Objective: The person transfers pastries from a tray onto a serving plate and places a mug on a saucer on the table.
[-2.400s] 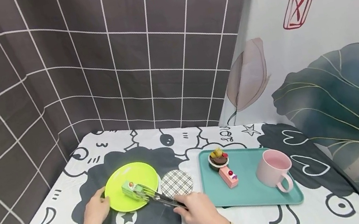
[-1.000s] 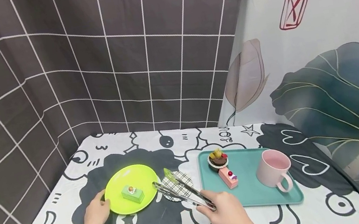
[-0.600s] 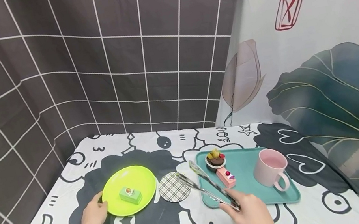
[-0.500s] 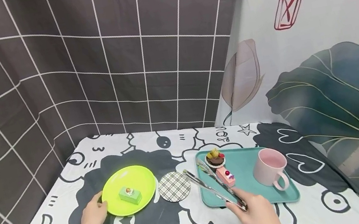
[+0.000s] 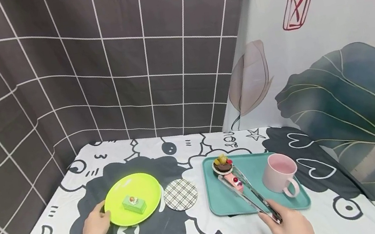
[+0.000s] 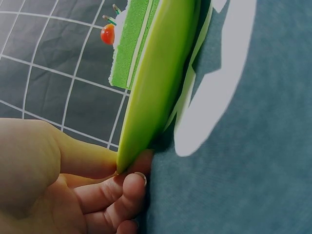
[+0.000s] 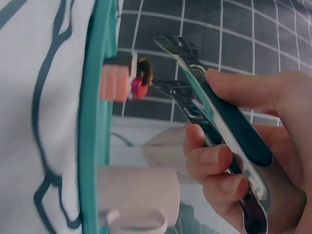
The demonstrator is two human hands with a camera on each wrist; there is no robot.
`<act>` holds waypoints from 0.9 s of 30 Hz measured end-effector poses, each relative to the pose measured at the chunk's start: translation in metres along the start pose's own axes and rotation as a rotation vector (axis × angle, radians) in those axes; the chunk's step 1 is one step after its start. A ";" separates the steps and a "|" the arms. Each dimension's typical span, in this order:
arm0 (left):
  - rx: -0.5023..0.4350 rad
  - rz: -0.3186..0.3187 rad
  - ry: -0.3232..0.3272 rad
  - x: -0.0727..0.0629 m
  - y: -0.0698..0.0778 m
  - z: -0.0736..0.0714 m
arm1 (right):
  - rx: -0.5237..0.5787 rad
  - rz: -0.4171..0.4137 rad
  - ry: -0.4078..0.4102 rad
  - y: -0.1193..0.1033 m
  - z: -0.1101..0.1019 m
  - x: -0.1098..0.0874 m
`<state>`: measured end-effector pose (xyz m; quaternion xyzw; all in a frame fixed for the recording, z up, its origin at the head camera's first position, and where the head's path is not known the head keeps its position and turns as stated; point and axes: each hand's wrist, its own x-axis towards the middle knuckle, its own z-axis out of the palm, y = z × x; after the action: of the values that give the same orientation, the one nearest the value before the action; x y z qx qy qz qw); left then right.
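Observation:
My left hand [image 5: 95, 226] pinches the near-left rim of a lime-green plate [image 5: 116, 202], thumb on top and fingers beneath in the left wrist view. A green toy cake slice [image 5: 134, 204] topped with a small orange ball lies on that plate. In my right hand [image 5: 292, 227] are metal food tongs [image 5: 260, 198] with dark grips, their arms spread apart. The tips reach over the teal tray [image 5: 222, 207], one on either side of a pink cake slice [image 5: 236, 183]. In the right wrist view the tongs [image 7: 214, 112] stand above the slice, apart from it.
A chocolate cupcake [image 5: 223, 166] with fruit touches the far end of the pink slice. To their right on the tray stands a pink mug [image 5: 279, 174]. Between plate and tray lies a round checked coaster [image 5: 180, 194]. A dark gridded curtain [image 5: 125, 61] hangs behind the table.
The tongs have let go of the green cake slice on the plate and moved right with my right hand, over to the pink slice. My left hand keeps its grip on the plate.

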<state>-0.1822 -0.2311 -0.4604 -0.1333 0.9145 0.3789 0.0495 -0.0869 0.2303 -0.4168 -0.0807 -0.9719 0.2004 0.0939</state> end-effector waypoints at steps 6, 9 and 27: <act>0.003 -0.001 -0.001 0.001 -0.001 -0.001 | -0.024 0.075 -0.058 0.012 -0.001 0.000; -0.003 -0.003 -0.007 0.000 -0.001 -0.001 | -0.026 0.077 -0.068 0.016 0.000 0.001; -0.002 -0.014 -0.011 -0.001 0.002 0.000 | -0.053 0.044 -0.093 0.027 0.014 0.008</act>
<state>-0.1820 -0.2298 -0.4589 -0.1378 0.9127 0.3803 0.0573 -0.0945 0.2511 -0.4393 -0.0950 -0.9781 0.1802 0.0423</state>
